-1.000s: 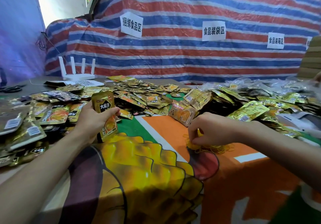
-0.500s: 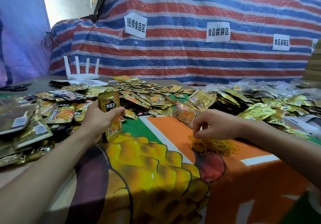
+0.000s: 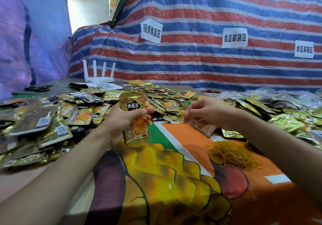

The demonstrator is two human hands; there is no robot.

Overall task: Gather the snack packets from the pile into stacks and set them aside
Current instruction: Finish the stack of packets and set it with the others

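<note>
Our left hand (image 3: 120,121) had its fingers (image 3: 148,111) curled tight round a stack of packets (image 3: 134,106). The stack was gold foil and stood upright over the printed tablecloth (image 3: 174,181), to the left of and beyond the heap of rubber bands (image 3: 233,155). That grip hid the middle of the stack from us.

Our right hand (image 3: 210,110) hung just beyond the heap. Its thumb and forefinger were closed in a pinch on a rubber band (image 3: 183,115), thin, yellow and too blurred for more detail. Its other fingers were loosely bent. The two hands were apart, and the pinch pointed toward the stack.

Under the right hand, directly beyond the heap, a single packet (image 3: 203,128) lay flat on the cloth. Far to the left of the heap spread the pile of loose packets (image 3: 52,120), many face down, and it ran on across the table behind both hands. To the right of the heap lay more packets among clear bags (image 3: 287,101).

Well beyond the heap to the left stood a white router (image 3: 99,78) with its antennas upright, and black scissors (image 3: 37,88) lay further left. A striped tarp (image 3: 209,71) carrying paper signs (image 3: 151,31) closed off the back.
</note>
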